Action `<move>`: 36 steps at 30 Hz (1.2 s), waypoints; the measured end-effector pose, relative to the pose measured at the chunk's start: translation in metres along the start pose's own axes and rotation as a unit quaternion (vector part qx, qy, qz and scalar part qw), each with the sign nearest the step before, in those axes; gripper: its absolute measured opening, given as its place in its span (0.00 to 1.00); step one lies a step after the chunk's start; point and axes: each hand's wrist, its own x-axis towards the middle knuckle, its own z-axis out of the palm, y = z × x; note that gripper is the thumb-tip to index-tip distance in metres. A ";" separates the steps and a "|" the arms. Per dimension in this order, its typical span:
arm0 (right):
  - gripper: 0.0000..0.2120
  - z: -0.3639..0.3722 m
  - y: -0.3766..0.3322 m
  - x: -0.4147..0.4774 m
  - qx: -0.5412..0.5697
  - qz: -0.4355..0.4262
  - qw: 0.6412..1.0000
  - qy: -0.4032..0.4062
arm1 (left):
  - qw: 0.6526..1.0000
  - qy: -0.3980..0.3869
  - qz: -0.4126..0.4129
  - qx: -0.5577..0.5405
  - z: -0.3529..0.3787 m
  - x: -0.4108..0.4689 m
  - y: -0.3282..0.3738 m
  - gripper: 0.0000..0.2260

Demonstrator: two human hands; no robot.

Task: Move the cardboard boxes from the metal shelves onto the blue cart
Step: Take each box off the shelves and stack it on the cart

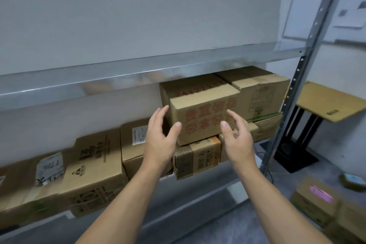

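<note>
Squarely between two hands, a tan cardboard box (204,117): two rows of large red characters across the front face, top flaps closed, edges slightly worn. Perched on a smaller printed box (198,156) on the lower metal shelf (208,186), just beneath the lip of the upper shelf (138,73), jutting forward past its neighbours.

Left hand (160,136) at the box's left front corner, fingers (163,111) spread and lightly bent, thumb lying over the front face. Right hand (237,140) before the right front corner, fingers likewise spread, thumb raised. Cannot tell whether either hand touches the cardboard; gripping nothing.

Counted along the lower shelf, at least seven boxes: the red-lettered one and its support, a stacked pair at the right end (upper right box (257,93) over green-taped box (269,127)), then leftward a label-bearing box (132,144), a large printed box (95,174) and a far-left box (29,190) with a white sticker. Possibly one more behind the right wrist, too hidden to say.

Beyond the perforated upright post (293,89): one flat cardboard sheet (326,101) on a black stand (297,144), and at least two blurred floor boxes (315,200), one with a pink tag.
</note>
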 end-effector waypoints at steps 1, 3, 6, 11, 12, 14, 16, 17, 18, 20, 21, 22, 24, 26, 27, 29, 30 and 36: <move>0.16 0.002 0.002 0.012 -0.003 0.008 1.000 0.012 | 1.000 -0.003 0.003 0.002 0.006 0.013 -0.001 0.24; 0.18 0.006 0.005 0.035 -0.015 0.017 0.999 0.034 | 1.000 -0.018 0.000 0.009 0.015 0.034 -0.006 0.24; 0.19 0.012 0.013 0.061 -0.028 0.027 0.998 0.057 | 0.999 -0.041 -0.029 0.012 0.024 0.063 -0.021 0.24; 0.20 0.021 0.026 0.087 -0.013 0.066 0.995 0.076 | 0.998 -0.047 -0.041 -0.014 0.034 0.084 -0.035 0.21; 0.19 0.022 0.026 0.089 -0.011 0.070 0.995 0.076 | 0.998 -0.046 -0.040 -0.023 0.037 0.085 -0.036 0.20; 0.19 0.024 0.029 0.092 -0.011 0.076 0.994 0.082 | 0.997 -0.043 -0.047 -0.046 0.041 0.087 -0.038 0.20; 0.19 0.024 0.030 0.096 -0.014 0.082 0.993 0.082 | 0.995 -0.042 -0.057 -0.068 0.045 0.086 -0.037 0.19; 0.20 0.024 0.031 0.098 -0.011 0.086 0.993 0.078 | 0.994 -0.040 -0.061 -0.077 0.046 0.084 -0.036 0.19; 0.20 0.024 0.032 0.100 -0.005 0.090 0.993 0.073 | 0.994 -0.036 -0.064 -0.082 0.047 0.082 -0.033 0.19; 0.21 0.025 0.034 0.100 0.003 0.094 0.993 0.064 | 0.994 -0.029 -0.067 -0.085 0.051 0.078 -0.029 0.19; 0.20 0.025 0.034 0.100 0.006 0.096 0.993 0.062 | 0.994 -0.025 -0.069 -0.086 0.053 0.078 -0.027 0.18; 0.20 0.024 0.034 0.102 0.011 0.099 0.993 0.060 | 0.993 -0.019 -0.076 -0.085 0.055 0.077 -0.024 0.16; 0.17 0.018 0.032 0.105 0.014 0.105 0.993 0.045 | 0.992 -0.001 -0.095 -0.086 0.059 0.077 -0.017 0.12; 0.15 0.009 0.029 0.109 0.007 0.102 0.995 0.022 | 0.989 0.025 -0.108 -0.094 0.061 0.075 -0.009 0.11; 0.15 0.004 0.029 0.110 0.004 0.097 0.995 0.011 | 0.988 0.036 -0.111 -0.099 0.061 0.072 -0.005 0.11; 0.14 -0.007 0.029 0.111 0.003 0.084 0.996 -0.008 | 0.985 0.054 -0.116 -0.113 0.064 0.065 0.003 0.11; 0.13 -0.012 0.029 0.110 0.005 0.082 0.996 -0.018 | 0.984 0.065 -0.116 -0.119 0.066 0.060 0.005 0.11; 0.10 -0.040 0.040 0.099 0.050 0.075 0.994 -0.061 | 0.980 0.107 -0.105 -0.131 0.083 0.017 0.030 0.13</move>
